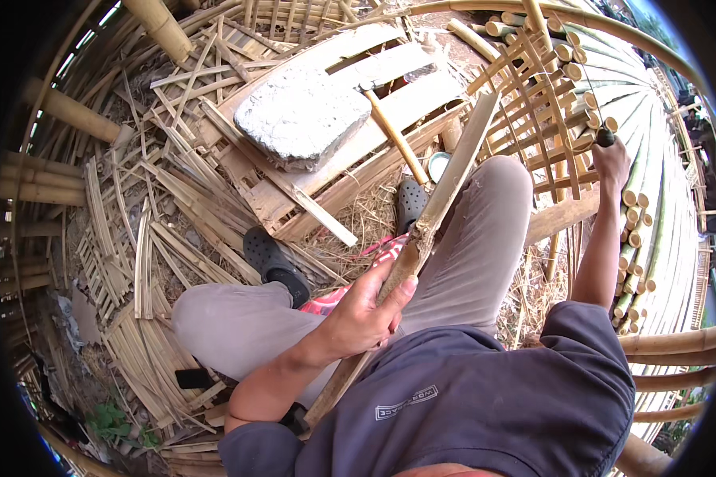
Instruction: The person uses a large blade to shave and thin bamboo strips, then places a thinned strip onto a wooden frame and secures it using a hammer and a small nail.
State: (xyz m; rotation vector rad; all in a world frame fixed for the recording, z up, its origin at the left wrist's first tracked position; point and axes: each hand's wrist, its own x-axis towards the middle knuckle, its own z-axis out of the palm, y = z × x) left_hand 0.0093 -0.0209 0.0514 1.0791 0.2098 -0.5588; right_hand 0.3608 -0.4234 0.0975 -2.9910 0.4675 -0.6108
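Observation:
My left hand [364, 314] is closed around a long split bamboo piece [451, 176], which runs slantwise across my lap from beside my left hip to above my right knee. Out to the right, my raised right hand [612, 163] grips a dark-handled knife [605, 137]. Its blade shows only as a thin line pointing up and away, apart from the bamboo. In front of my legs stands a low wooden bench [250, 199] with a rough whitish concrete block [302, 115] on it. A hammer [394, 133] with a wooden handle leans at the bench's right side.
Bamboo poles [640, 230] lie stacked at the right, beside a woven bamboo lattice [533, 111]. Split strips [143, 262] litter the ground at the left, where a black phone-like object [193, 378] lies. A small cup [438, 165] sits by my right knee.

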